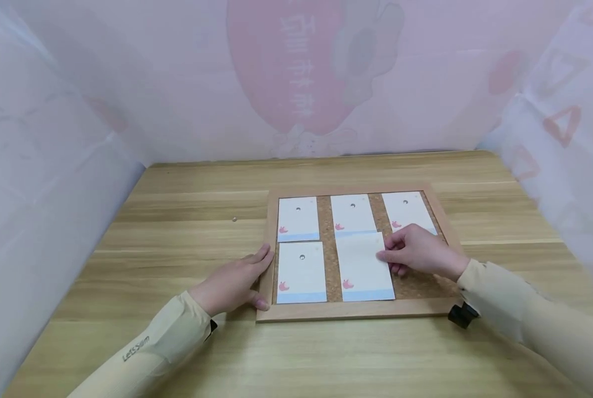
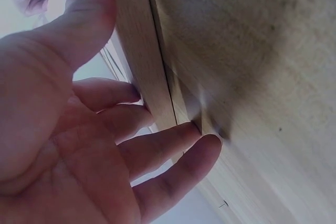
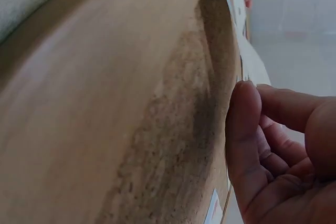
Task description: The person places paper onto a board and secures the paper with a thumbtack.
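A wood-framed corkboard point(image 1: 332, 276) lies flat on the table. Near the middle of its lower half, a white note sheet point(image 1: 366, 265) with a pink motif and blue bottom strip overlaps the sheet above it. The right hand point(image 1: 421, 253) pinches this sheet's right edge between thumb point(image 3: 242, 124) and fingers. My left hand point(image 1: 234, 281) rests against the board's left side, fingers point(image 2: 165, 150) fairly straight and thumb near the lower corner. Silver pushpins fix the other sheets, such as the lower left one point(image 1: 300, 276); none shows on the pinched sheet.
A small silver pin point(image 1: 234, 219) lies on the wooden table point(image 1: 187, 193), left of the board. Three pinned sheets, one of them at top left point(image 1: 296, 224), line the board's upper row. Printed pale cloth walls point(image 1: 177, 83) enclose the table at back and sides.
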A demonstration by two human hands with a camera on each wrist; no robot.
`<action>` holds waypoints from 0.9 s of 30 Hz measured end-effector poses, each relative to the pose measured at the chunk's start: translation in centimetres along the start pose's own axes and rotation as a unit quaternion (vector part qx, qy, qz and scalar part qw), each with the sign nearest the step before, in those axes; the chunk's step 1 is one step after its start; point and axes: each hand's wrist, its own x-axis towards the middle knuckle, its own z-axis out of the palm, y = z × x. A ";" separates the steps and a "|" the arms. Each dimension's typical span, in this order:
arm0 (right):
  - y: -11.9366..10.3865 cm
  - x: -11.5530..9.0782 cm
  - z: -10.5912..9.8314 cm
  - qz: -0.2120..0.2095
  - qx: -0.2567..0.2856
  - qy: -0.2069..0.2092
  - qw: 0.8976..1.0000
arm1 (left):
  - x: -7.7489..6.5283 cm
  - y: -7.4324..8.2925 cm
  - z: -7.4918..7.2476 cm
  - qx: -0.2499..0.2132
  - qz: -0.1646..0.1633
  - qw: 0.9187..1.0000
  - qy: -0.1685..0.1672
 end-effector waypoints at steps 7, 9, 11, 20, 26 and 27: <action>-0.1 0.3 0.3 0.018 -0.059 0.006 0.998 | 0.2 0.0 0.0 0.002 -0.001 1.000 -0.001; -0.2 0.4 0.4 0.016 -0.078 0.006 0.997 | 0.2 0.0 0.0 0.002 -0.001 1.000 -0.001; -0.2 0.5 0.4 0.017 -0.094 0.006 0.995 | 0.2 0.0 0.0 0.002 -0.002 1.000 -0.001; -0.3 1.0 0.5 0.042 -0.116 0.002 0.992 | 0.1 0.1 0.0 0.005 -0.007 1.000 0.000; -0.7 1.0 0.5 0.048 -0.122 -0.002 0.991 | 0.1 0.0 0.1 0.002 -0.004 1.000 0.002; -0.8 1.0 0.5 0.050 -0.122 -0.003 0.991 | 0.1 0.0 0.1 0.002 -0.003 1.000 0.002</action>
